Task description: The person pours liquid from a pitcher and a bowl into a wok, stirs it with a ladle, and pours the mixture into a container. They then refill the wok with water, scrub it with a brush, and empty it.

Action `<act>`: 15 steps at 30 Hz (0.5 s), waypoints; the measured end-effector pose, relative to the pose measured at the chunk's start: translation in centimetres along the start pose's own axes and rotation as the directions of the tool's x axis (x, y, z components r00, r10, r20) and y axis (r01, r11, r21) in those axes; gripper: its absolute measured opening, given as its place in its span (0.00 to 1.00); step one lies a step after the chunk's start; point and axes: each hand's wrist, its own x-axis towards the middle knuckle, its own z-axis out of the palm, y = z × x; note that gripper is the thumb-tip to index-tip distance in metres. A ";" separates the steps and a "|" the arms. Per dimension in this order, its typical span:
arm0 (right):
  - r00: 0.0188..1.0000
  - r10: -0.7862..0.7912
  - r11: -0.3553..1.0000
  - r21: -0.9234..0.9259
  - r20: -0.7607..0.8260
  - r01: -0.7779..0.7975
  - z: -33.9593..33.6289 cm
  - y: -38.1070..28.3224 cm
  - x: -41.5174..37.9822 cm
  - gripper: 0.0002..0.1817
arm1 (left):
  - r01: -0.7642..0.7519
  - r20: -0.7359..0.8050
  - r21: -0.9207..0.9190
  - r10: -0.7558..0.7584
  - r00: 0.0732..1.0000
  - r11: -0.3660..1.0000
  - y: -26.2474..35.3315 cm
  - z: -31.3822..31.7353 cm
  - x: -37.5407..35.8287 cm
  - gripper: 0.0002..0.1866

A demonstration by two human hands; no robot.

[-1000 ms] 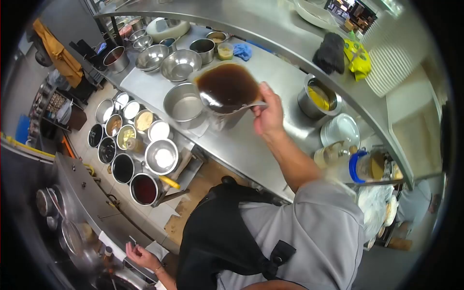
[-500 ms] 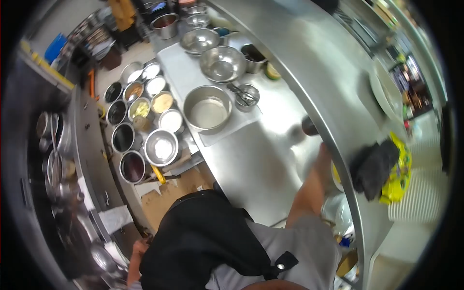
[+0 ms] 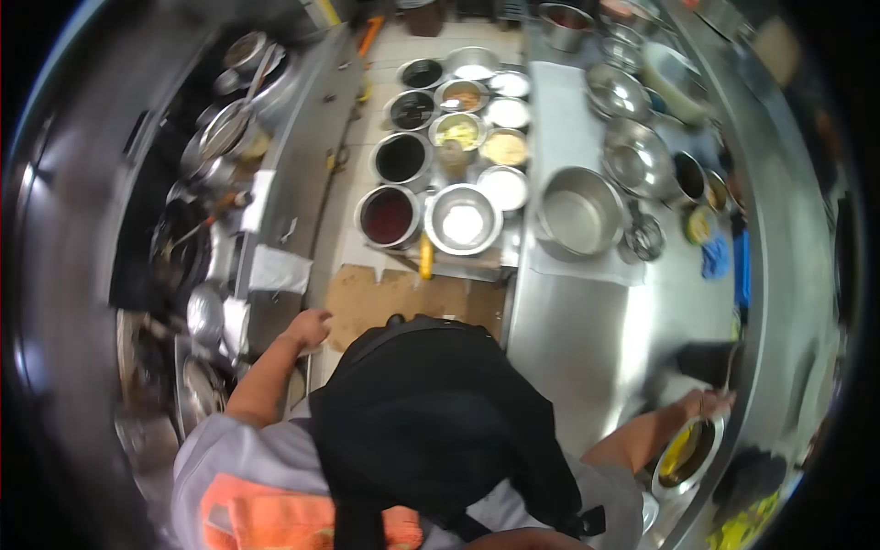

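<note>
A steel counter runs along the right of a narrow kitchen. The right hand's grip seems closed at the handle side of a dark container, probably to keep it level; blur hides whether its base touches the steel. Just below the wrist is a pot with yellow contents. The left hand hangs loosely open, holding nothing visible, perhaps for balance. Farther off, a wide pan sits on a white sheet, likely protecting the surface.
</note>
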 end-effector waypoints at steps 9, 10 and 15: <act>0.953 -0.298 0.809 -0.544 -0.055 0.222 -7.7 -10.9 6.3 0.18 | 0.013 -0.068 -0.236 -0.030 0.997 0.972 -5.5 3.0 1.5 0.29; 0.944 -0.326 0.805 -0.536 -0.041 0.255 -8.5 -13.2 6.6 0.18 | 0.014 -0.070 -0.305 -0.037 0.997 0.952 -6.2 3.0 1.6 0.28; 0.997 -0.075 0.976 0.205 0.022 0.069 -16.4 -41.1 -1.2 0.20 | -0.062 -0.133 -0.384 0.011 0.991 0.921 -11.5 1.3 4.5 0.27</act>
